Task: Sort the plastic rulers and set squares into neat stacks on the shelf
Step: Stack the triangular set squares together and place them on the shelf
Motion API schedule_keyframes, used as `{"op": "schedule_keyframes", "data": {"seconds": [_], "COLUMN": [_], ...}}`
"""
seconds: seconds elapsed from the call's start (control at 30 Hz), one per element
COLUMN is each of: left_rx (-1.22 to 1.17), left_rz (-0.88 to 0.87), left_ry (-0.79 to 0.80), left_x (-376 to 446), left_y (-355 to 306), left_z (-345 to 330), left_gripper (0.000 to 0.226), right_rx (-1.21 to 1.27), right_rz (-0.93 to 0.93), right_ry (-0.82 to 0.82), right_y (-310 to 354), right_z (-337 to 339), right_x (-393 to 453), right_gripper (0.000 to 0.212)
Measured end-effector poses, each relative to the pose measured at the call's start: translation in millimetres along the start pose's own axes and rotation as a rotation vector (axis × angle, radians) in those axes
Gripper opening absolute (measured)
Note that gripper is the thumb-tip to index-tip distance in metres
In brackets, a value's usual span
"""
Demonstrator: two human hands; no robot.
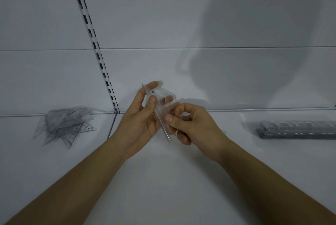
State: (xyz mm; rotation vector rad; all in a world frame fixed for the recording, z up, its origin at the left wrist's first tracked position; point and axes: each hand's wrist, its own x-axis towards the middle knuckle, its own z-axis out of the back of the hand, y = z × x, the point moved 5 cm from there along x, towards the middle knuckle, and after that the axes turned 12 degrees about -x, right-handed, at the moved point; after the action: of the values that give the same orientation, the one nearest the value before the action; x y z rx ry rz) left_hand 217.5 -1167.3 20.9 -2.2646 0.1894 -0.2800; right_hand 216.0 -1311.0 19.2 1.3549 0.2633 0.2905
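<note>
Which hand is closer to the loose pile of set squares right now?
Left. The left hand is nearer the pile of set squares, which lies to its left; the right hand sits farther right.

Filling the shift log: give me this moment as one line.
both hands grip clear plastic rulers | loose set-square pile shelf left | neat ruler stack right

Probably a shop, white display shelf (163,179), slotted upright (96,50)
</note>
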Motion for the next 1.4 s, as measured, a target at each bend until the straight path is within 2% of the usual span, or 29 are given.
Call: {"op": "schedule_keyframes", "data": {"seconds": [0.1,0.27,0.33,0.4,0.47,0.57,0.73,0.87,0.93,1.0,1.07,1.13,1.27,1.4], "left_rx": [-0.037,-0.066,-0.064,-0.057,-0.035,-0.032,-0.062,-0.123,-0.159,-0.178,-0.163,-0.128,-0.013,0.056], "left_rz": [-0.007,0.009,0.022,0.038,0.054,0.072,0.098,0.137,0.157,0.166,0.167,0.162,0.139,0.116], "left_ry": [0.016,0.001,-0.007,0.009,0.027,0.038,0.066,0.067,0.061,0.060,0.055,0.049,0.067,0.044], "left_x": [1,0,0,0,0,0,-1,2,3,2,1,0,-3,-4], "left_y": [-2,-2,-1,-1,-1,0,2,4,6,8,10,13,13,12], "left_z": [0,3,4,4,4,4,4,5,3,1,-1,-2,-7,-8], "left_gripper": [0.038,0.033,0.033,0.033,0.034,0.034,0.032,0.037,0.039,0.042,0.044,0.046,0.043,0.042], "right_rx": [-0.242,-0.704,-0.877,-1.040,-1.100,-1.027,-0.936,-0.788,-0.580,-0.245,0.087,0.281,0.285,0.152], "right_rz": [-0.015,0.108,0.081,-0.011,-0.061,-0.059,-0.006,0.072,0.086,0.084,0.082,0.098,0.148,0.151], "right_ry": [-0.057,-0.356,-0.274,-0.079,0.038,0.023,-0.075,-0.171,-0.204,-0.198,-0.149,-0.095,-0.091,-0.234], "right_y": [4,13,8,-4,-12,-13,-8,-1,1,6,11,13,13,9], "right_z": [12,58,71,76,75,76,82,88,90,87,76,63,52,65], "right_x": [0,6,7,7,6,7,10,11,10,8,6,5,6,7], "right_gripper": [0.038,0.027,0.022,0.036,0.051,0.054,0.027,0.024,0.020,0.016,0.013,0.012,0.012,0.006]}}
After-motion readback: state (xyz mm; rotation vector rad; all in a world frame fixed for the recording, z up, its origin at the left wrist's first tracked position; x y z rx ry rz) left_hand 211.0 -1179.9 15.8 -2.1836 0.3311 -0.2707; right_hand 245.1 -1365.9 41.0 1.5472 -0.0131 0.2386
